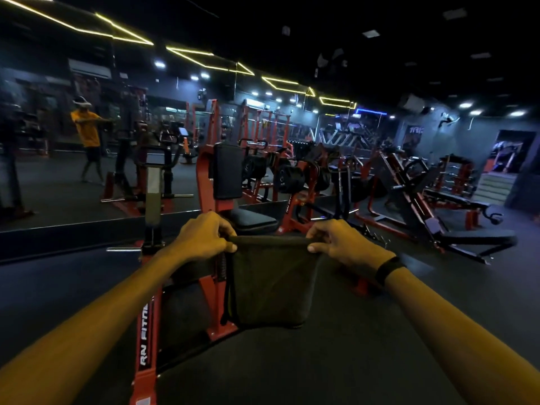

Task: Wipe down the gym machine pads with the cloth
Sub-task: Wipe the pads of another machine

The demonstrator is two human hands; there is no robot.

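A dark cloth [273, 282] hangs stretched between both hands in front of me. My left hand [201, 236] pinches its top left corner and my right hand [344, 244] pinches its top right corner. Behind the cloth stands a red gym machine [210, 276] with a black upright chest pad [228, 171] and a black seat pad [252, 220]. The cloth is held in the air, apart from both pads, and hides the machine's lower frame behind it.
A wall mirror [58, 171] runs along the left, reflecting a person in a yellow shirt. More red and black machines and a flat bench [455, 200] fill the right side. Dark rubber floor [350, 361] lies open in front and to the right.
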